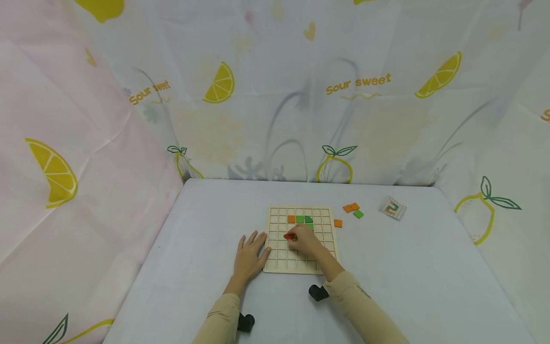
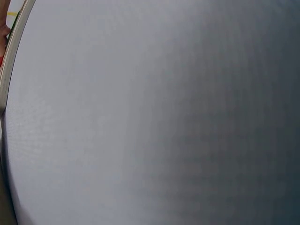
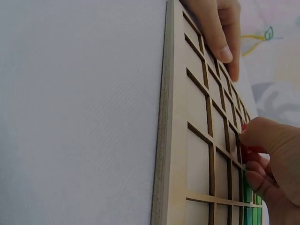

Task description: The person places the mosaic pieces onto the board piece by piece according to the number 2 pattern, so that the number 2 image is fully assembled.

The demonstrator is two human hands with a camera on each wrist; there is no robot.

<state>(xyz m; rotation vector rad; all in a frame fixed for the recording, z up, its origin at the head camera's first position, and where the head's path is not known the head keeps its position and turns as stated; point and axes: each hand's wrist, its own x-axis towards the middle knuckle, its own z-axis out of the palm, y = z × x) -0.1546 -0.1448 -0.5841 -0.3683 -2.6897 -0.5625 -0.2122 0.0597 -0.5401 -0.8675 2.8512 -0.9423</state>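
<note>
A light wooden grid board [image 1: 281,263] lies on the white table. My right hand [image 1: 305,239] is over its middle and pinches a small red tile [image 1: 288,236] between thumb and fingers; the right wrist view also shows the red tile [image 3: 255,149], partly hidden by the fingers. Along an upper row sit an orange tile [image 1: 291,219], a light green tile [image 1: 300,219] and a dark green tile [image 1: 308,219], with another green tile [image 1: 310,226] below them. My left hand [image 1: 250,255] rests at the board's left edge, fingers spread and fairly straight.
Right of the board lie a loose orange tile [image 1: 338,223], two more orange tiles [image 1: 354,206] and a green tile [image 1: 358,214]. Farther right is a small gridded card [image 1: 392,208] with a coloured pattern. Lemon-printed cloth [image 1: 275,119] hangs behind the table.
</note>
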